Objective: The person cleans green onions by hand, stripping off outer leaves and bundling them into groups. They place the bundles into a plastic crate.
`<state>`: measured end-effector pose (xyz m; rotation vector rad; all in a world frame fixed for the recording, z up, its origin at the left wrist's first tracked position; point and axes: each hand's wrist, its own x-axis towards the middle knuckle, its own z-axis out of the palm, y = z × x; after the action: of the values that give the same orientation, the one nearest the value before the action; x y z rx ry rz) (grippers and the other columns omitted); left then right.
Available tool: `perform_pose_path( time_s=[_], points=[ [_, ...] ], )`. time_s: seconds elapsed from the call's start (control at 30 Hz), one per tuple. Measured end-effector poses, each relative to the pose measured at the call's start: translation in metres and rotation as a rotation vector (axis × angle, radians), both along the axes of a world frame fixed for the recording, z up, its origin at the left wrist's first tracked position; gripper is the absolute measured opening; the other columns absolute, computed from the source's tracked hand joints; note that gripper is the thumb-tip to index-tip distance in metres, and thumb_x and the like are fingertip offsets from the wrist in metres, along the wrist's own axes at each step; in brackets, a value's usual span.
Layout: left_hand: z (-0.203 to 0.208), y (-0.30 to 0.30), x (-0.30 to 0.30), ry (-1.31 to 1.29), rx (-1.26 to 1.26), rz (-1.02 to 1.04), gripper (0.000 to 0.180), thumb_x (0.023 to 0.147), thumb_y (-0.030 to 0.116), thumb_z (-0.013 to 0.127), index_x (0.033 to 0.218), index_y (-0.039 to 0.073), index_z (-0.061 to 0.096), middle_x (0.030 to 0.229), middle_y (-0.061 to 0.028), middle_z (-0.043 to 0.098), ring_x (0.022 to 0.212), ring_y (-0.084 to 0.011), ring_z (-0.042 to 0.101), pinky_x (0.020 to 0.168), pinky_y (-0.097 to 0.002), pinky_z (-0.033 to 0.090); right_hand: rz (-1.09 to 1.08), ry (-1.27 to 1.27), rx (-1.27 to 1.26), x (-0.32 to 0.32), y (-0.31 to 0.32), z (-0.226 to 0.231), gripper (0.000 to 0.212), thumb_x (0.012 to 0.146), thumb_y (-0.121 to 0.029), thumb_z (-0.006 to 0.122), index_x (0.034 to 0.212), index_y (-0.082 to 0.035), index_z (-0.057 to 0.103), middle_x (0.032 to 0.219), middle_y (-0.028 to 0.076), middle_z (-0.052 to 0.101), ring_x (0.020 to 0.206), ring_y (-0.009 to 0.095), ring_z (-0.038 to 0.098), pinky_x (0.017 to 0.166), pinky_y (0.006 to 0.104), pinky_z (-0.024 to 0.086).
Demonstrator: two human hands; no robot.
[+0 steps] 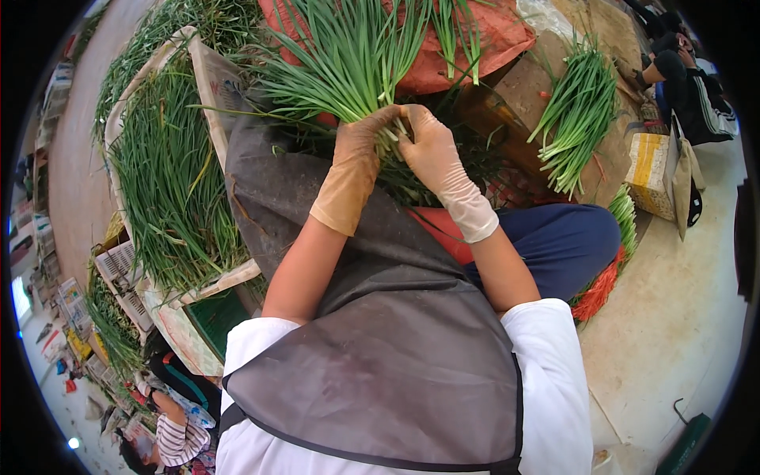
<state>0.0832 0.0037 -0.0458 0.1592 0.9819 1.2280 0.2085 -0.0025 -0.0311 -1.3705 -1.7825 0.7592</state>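
A bunch of chives, long flat green leaves with pale stem ends, fans out away from me above my lap. My left hand, in a stained tan glove, is closed round it near the stem ends. My right hand, in a paler glove, meets it there, its thumb and fingers pinched at the pale ends. Exactly which stems the right fingers grip is partly hidden. A dark apron covers my lap, and several loose leaves lie under my hands.
On my left stands a pale crate heaped with long green leaves. Another chive bunch lies on a brown board to the right. A red sack lies ahead. Chives with red ties sit beside my knee. Other people are around.
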Motion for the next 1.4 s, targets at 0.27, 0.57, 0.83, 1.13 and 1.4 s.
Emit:
perform_pose_path(
  time_s=[0.27,0.57,0.83,1.13,1.4],
  points=[
    [0.015,0.013,-0.034,-0.053,-0.075,0.067,0.019,0.077,-0.001,0.066,0.094,-0.008,0.059,0.083,-0.0132,0.064,0.069,-0.0211,0.064,0.066,-0.0308,0.055,0.097,-0.679,-0.358,0.035,-0.005,-0.058,0.028,0.082,-0.029,0.056,0.097,-0.006,0.064,0.084,0.019,0.064,0.082,0.038,0.06,0.075,0.0449,0.047],
    [0.016,-0.004,-0.058,-0.157,-0.112,-0.017,0.024,0.078,-0.001,0.062,0.101,-0.009,0.056,0.092,-0.0163,0.065,0.066,-0.0181,0.062,0.06,-0.0317,0.053,-0.142,0.659,-0.606,0.014,0.095,-0.006,0.019,0.087,-0.021,0.058,0.09,-0.003,0.065,0.081,0.007,0.068,0.067,0.015,0.065,0.057,0.0248,0.05],
    [0.015,0.0,-0.037,-0.21,-0.049,0.109,0.03,0.077,-0.006,0.061,0.106,-0.009,0.052,0.094,-0.0178,0.065,0.068,-0.0208,0.063,0.062,-0.027,0.054,-0.35,-0.279,0.092,0.018,0.071,0.031,0.024,0.087,-0.027,0.054,0.085,-0.004,0.06,0.073,0.017,0.063,0.064,0.032,0.062,0.058,0.0401,0.049],
    [-0.018,-0.002,-0.024,-0.187,-0.116,0.087,0.021,0.08,0.001,0.066,0.099,-0.006,0.061,0.095,-0.0134,0.064,0.085,-0.0235,0.064,0.074,-0.0327,0.054,0.183,-0.004,-0.161,-0.008,0.039,0.026,0.023,0.084,-0.016,0.056,0.102,-0.003,0.06,0.087,0.015,0.061,0.085,0.026,0.062,0.077,0.0342,0.048],
    [-0.011,-0.007,-0.038,-0.183,-0.075,-0.018,0.022,0.078,-0.002,0.065,0.098,-0.006,0.06,0.089,-0.013,0.064,0.079,-0.0232,0.064,0.072,-0.032,0.054,0.317,0.138,-0.559,-0.001,0.028,0.0,0.071,0.08,-0.05,0.064,0.123,0.005,0.05,0.114,0.015,0.06,0.108,0.02,0.055,0.093,0.0295,0.04]
  ],
)
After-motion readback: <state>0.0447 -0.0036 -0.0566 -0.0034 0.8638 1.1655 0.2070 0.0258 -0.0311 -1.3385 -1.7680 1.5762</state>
